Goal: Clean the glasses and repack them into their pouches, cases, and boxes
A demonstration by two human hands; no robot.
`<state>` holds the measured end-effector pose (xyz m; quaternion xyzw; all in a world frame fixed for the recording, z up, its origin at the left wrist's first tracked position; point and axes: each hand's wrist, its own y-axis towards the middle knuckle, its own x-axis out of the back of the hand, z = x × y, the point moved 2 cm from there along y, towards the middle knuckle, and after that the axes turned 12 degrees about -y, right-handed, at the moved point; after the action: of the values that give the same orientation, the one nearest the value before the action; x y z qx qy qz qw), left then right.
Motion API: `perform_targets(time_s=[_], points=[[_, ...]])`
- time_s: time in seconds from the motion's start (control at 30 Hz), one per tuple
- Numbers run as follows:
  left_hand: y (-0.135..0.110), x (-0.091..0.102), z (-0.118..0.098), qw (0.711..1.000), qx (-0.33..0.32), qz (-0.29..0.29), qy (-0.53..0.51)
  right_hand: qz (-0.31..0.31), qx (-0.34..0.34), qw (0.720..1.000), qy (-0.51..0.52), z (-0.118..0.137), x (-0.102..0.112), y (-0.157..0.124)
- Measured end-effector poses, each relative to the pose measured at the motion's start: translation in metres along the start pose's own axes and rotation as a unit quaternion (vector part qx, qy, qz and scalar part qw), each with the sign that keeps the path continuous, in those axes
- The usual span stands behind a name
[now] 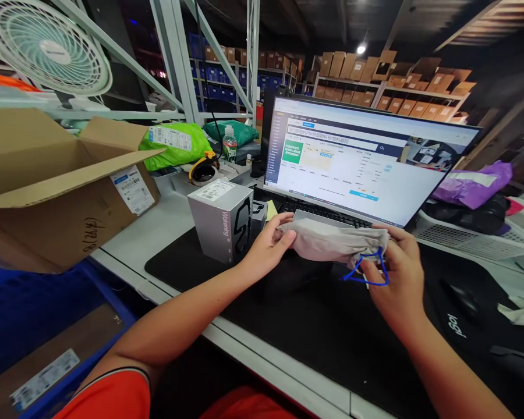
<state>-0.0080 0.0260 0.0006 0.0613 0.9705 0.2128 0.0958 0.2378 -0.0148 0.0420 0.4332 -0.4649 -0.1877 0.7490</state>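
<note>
Between my two hands, above the black desk mat (279,326), is a light grey cloth drawstring pouch (332,238) with a blue cord (378,283). My left hand (274,241) grips its left end, thumb on top. At the right end, where the cord comes out, my right hand (397,273) pinches the gathered cloth. The pouch looks filled, but its contents are hidden. Left of my left hand stands a silver-grey box (222,218) with a white label on top and black printing on its side. A keyboard (327,214) lies partly hidden behind the pouch.
A lit monitor (353,163) stands behind the keyboard. On the left are an open cardboard carton (61,227), a blue crate (91,291) and a fan (52,49). A mouse (460,295) and a white basket (475,235) are on the right. A bottle (229,145) stands near green packages (179,142).
</note>
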Motion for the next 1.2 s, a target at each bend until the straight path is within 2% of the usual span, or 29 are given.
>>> perform_targets(time_s=[0.07,0.13,0.2,0.3,0.37,0.4,0.47,0.6,0.77,0.83,0.93,0.97,1.03,1.1,1.13,1.2], points=[[0.004,0.0,0.005,0.996,0.058,0.017,-0.066,0.049,-0.034,0.997,0.058,-0.002,-0.009,0.0],[0.008,0.004,0.007,0.996,0.051,-0.005,-0.074,0.109,-0.055,0.984,0.131,-0.003,-0.017,0.0],[0.011,0.01,0.006,0.998,0.019,-0.041,-0.041,0.204,-0.068,0.954,0.209,-0.005,-0.019,0.002],[0.016,0.018,0.005,0.997,-0.005,-0.081,-0.004,0.349,-0.052,0.89,0.29,-0.01,-0.009,0.012],[0.017,0.02,0.005,0.996,-0.007,-0.092,-0.004,0.403,-0.014,0.859,0.314,-0.016,0.001,0.019],[0.017,0.02,0.004,0.995,-0.008,-0.096,-0.004,0.412,-0.001,0.853,0.32,-0.02,0.006,0.023],[0.015,0.019,0.005,0.995,-0.011,-0.101,0.0,0.399,-0.01,0.859,0.32,-0.032,0.013,0.029],[0.015,0.022,0.008,0.99,-0.032,-0.137,0.022,0.337,-0.11,0.889,0.289,-0.063,0.025,0.036],[0.024,0.033,0.006,0.976,-0.06,-0.187,0.091,0.276,-0.179,0.901,0.282,-0.099,0.059,0.042],[0.026,0.036,0.001,0.973,-0.056,-0.178,0.138,0.236,-0.21,0.906,0.28,-0.11,0.074,0.044],[0.025,0.036,-0.006,0.967,-0.03,-0.13,0.216,0.162,-0.258,0.913,0.272,-0.119,0.087,0.044],[0.024,0.035,-0.007,0.958,-0.018,-0.121,0.261,0.147,-0.265,0.913,0.275,-0.12,0.088,0.044],[0.021,0.033,-0.011,0.916,-0.007,-0.119,0.382,0.141,-0.259,0.91,0.292,-0.119,0.083,0.043],[0.018,0.028,-0.014,0.866,-0.047,-0.112,0.485,0.141,-0.25,0.9,0.329,-0.114,0.07,0.044],[0.017,0.024,-0.016,0.854,-0.088,-0.099,0.504,0.132,-0.251,0.892,0.352,-0.111,0.061,0.044],[0.014,0.017,-0.019,0.871,-0.17,-0.057,0.458,0.105,-0.257,0.874,0.398,-0.101,0.041,0.044]])
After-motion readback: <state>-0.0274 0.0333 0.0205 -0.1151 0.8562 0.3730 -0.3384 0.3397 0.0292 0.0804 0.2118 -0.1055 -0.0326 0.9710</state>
